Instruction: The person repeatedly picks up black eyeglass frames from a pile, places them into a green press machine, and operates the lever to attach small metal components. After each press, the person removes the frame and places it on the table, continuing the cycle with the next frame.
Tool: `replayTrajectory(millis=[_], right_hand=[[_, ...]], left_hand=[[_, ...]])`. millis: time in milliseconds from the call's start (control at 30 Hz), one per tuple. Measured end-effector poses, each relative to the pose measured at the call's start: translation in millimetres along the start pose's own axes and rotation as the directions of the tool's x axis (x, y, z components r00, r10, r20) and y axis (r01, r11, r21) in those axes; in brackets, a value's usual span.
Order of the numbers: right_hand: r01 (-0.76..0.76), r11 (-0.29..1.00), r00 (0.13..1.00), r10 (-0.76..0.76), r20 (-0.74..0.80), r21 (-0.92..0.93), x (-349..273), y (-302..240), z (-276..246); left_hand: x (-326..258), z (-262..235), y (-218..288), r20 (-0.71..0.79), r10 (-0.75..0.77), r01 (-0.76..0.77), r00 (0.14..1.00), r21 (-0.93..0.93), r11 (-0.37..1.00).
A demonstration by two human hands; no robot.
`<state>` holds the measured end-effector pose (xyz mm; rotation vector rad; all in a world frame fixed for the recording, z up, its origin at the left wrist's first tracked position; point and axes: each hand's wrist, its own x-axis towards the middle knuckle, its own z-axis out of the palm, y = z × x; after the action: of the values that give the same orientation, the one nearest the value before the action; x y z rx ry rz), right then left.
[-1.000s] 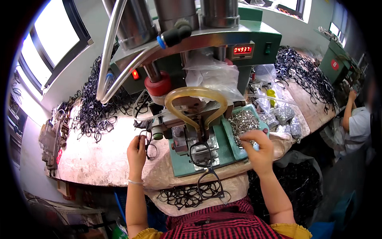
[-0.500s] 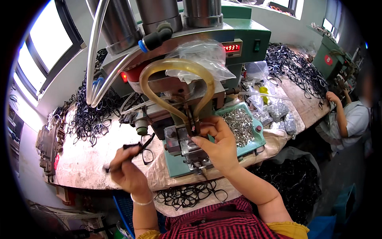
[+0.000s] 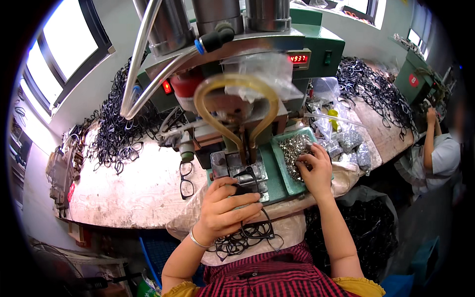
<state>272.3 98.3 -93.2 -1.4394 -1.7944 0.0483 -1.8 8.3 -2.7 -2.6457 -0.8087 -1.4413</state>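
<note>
A black eyeglass frame [image 3: 267,227] is held in my left hand [image 3: 228,210], close in front of the press's metal work block [image 3: 262,185]. Part of that frame reaches up over the block, and my fingers cover some of it. My right hand [image 3: 316,171] is over the green tray [image 3: 297,189], its bent thumb and forefinger close together at the small silver metal parts [image 3: 293,151]. What sits between those fingertips is too small to make out. A loop of yellowish tubing [image 3: 200,101] hangs above the block on the green press [image 3: 321,39].
Another eyeglass frame [image 3: 186,180] lies on the table [image 3: 123,198] to the left. Large heaps of black frames [image 3: 114,128] stand at the back left and right. More frames [image 3: 232,245] rest by my lap. Bags of parts [image 3: 349,141] lie right, and a co-worker [image 3: 440,153] sits beyond.
My left hand has come rightward from the table's left side to the press, carrying a black eyeglass frame. My right hand has left the press's block and moved right onto the tray of parts.
</note>
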Motion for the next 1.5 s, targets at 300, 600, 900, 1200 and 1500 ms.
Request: replayTrajectory(millis=[300,600,900,1200,1500], right_hand=[[-0.076,0.968,0.984,0.111,-0.137,0.238,-8,3,8],[-0.251,0.876,0.95,0.305,-0.067,0.412,-10,-7,7],[-0.277,0.839,0.953,0.304,0.02,0.469,13,-22,1],[-0.312,0.861,0.931,0.361,-0.05,0.402,-42,-26,-47],[-0.154,0.534,0.987,0.124,0.103,0.831,12,-131,1]], left_hand=[[-72,-8,-9,-0.304,-0.295,0.375,0.906,0.25,0.893],[-142,-68,-177,-0.056,-0.444,0.345,0.894,0.718,0.605],[-121,-64,-292,-0.008,-0.803,0.56,0.597,0.721,0.409],[-154,-70,-139,-0.025,-0.601,0.533,0.799,0.495,0.687],[-133,-25,-73,-0.441,-0.827,0.682,0.35,-0.485,0.547]])
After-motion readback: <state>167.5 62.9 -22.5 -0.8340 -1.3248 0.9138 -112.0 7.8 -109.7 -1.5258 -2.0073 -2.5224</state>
